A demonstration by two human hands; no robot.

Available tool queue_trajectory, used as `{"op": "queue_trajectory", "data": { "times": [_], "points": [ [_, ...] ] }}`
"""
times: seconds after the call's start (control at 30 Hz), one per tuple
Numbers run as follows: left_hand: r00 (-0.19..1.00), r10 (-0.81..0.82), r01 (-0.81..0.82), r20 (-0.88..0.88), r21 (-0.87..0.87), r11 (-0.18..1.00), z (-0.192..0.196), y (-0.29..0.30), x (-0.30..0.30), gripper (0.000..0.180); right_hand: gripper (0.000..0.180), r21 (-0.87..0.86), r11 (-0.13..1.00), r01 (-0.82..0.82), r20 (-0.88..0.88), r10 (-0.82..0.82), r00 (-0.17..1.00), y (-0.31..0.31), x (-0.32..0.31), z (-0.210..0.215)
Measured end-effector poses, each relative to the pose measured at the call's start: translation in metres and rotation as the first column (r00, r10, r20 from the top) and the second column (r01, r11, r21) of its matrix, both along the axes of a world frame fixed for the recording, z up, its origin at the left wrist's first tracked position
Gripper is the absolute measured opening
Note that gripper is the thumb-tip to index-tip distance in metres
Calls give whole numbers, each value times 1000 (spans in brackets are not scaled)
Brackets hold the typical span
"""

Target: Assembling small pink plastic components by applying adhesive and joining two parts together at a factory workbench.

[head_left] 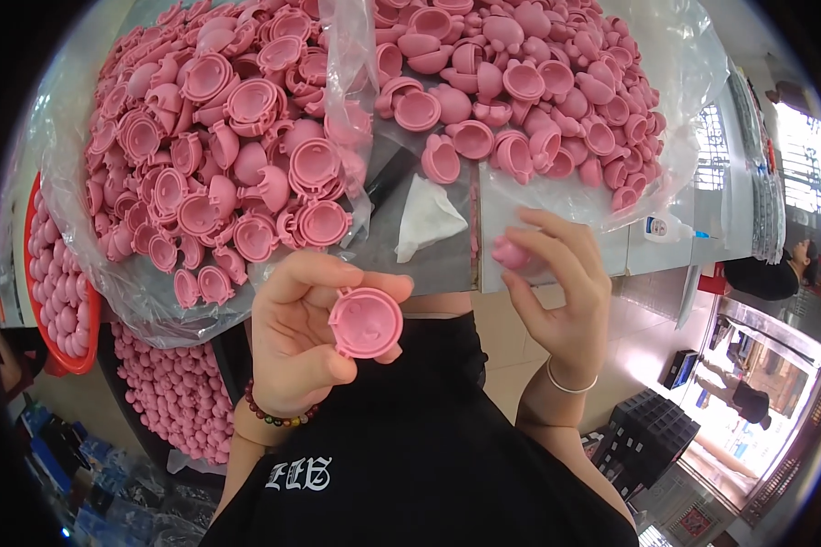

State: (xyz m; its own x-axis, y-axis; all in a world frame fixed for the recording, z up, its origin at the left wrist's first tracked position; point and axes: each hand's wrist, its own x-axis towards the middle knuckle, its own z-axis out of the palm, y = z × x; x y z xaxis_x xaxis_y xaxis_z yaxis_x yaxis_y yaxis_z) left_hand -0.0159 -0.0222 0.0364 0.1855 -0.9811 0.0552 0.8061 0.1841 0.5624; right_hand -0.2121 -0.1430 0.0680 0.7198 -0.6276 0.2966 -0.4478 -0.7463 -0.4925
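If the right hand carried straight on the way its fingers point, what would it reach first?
Probably the crumpled white tissue on the plastic sheet, to the upper left of the right hand with its small pink piece; depth is hard to judge here.

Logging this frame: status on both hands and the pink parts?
Left hand grip shut on round pink shell. Right hand pinching small pink piece. Two heaps of pink shells on clear plastic behind; nothing between the hands.

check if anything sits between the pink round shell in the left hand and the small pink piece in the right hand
Nothing visible does. The pink round shell in the left hand and the small pink piece in the right hand are apart, with only open space between them.
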Motion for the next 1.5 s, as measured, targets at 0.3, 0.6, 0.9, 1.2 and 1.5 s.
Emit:
{"op": "queue_trajectory", "data": {
  "times": [0.3,0.6,0.9,1.2,1.5],
  "points": [
    [975,4,-23,224,81,996,13,-2,-10,48,34,63,993,99,-51,-95,994,2,4,6],
    [930,-34,3,367,86,996,11,-1,-10,46,34,271,935,-230,414,102,905,27,42,12],
    [864,5,-41,504,60,997,8,-5,-9,44,37,230,956,-184,335,100,937,26,43,14],
    [884,-33,42,466,-7,999,5,-10,-1,55,37,235,923,-304,506,151,849,30,50,-6],
    [787,38,-22,615,-34,999,5,-11,-6,37,29,284,898,-336,544,138,828,35,54,-6]
  ]
}}
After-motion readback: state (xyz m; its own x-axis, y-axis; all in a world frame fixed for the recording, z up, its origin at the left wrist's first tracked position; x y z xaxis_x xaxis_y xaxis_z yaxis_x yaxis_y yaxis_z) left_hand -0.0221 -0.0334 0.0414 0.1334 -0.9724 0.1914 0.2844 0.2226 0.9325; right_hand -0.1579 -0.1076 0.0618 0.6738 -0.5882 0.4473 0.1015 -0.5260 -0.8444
